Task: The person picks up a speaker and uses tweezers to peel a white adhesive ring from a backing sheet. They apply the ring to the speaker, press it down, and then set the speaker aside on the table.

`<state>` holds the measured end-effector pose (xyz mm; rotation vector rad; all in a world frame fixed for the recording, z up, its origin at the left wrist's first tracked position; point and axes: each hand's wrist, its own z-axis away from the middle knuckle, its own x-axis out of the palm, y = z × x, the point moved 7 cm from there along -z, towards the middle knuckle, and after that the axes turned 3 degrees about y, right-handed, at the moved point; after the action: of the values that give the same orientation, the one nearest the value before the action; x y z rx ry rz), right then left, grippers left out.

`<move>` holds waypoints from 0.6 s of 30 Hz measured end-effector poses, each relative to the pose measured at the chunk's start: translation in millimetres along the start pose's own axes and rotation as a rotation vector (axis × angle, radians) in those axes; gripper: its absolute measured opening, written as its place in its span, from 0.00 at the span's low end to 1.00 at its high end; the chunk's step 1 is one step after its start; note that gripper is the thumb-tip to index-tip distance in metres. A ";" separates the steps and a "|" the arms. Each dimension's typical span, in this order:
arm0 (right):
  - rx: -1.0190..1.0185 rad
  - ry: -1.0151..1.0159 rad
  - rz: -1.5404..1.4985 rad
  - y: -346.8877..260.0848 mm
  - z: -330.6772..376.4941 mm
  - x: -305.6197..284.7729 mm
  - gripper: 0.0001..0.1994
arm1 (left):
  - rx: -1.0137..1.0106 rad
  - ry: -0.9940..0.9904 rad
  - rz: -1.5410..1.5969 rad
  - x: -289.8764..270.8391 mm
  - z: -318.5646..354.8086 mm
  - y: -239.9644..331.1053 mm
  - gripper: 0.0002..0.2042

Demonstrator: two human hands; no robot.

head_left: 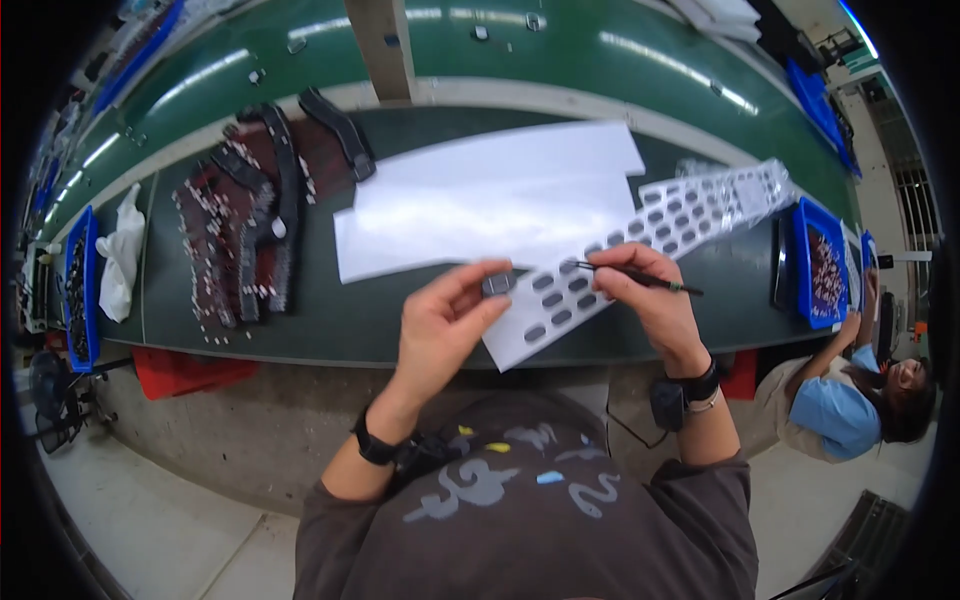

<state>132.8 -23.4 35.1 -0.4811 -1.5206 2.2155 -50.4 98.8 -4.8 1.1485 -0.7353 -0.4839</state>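
My left hand (pixel 440 325) pinches a small dark grey piece with rounded corners (pixel 497 285) between thumb and fingers. In my right hand (pixel 652 305) is a pair of black tweezers (pixel 655 281), its tips pointing left over a white sheet of dark oval stickers (pixel 510 340). The tips are at or just above one of the ovals; whether they touch it I cannot tell. The sticker sheet runs slantwise from below my hands toward the far right. Beneath its left part lies a large blank white sheet (pixel 480 200).
On the left of the dark green table (pixel 300 340) lie black strips (pixel 285 190) and many small pale pieces. A blue tray of small parts (pixel 825 275) stands at the right, clear plastic film (pixel 770 190) beside it. Another blue tray (pixel 80 290) is far left. A person in blue (pixel 835 410) sits at right.
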 end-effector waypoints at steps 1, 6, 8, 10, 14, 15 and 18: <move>-0.016 0.019 0.029 5.9 4.5 1.8 0.07 | -0.040 0.006 0.004 0.0 2.7 2.2 0.18; -0.120 0.064 0.189 31.7 10.3 6.5 0.06 | 0.079 0.025 -0.006 9.4 3.5 20.7 0.17; -0.163 0.066 0.233 34.1 9.7 11.8 0.06 | 0.079 0.031 -0.017 10.1 3.3 16.0 0.17; -0.209 0.062 0.274 29.9 8.7 19.0 0.06 | 0.064 0.020 -0.091 11.9 2.2 -0.5 0.17; -0.242 0.036 0.319 27.6 12.1 30.7 0.06 | 0.073 0.036 -0.182 14.4 2.1 -8.3 0.16; -0.252 0.023 0.332 27.7 12.5 32.9 0.07 | 0.085 0.047 -0.208 13.9 2.3 -8.2 0.16; -0.272 0.065 0.347 30.0 14.0 31.1 0.06 | 0.026 0.026 -0.229 16.1 3.8 -6.8 0.16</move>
<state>95.1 -28.2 10.3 -0.9554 -1.8279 2.2166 -42.2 83.0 -6.0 1.2679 -0.5917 -0.6522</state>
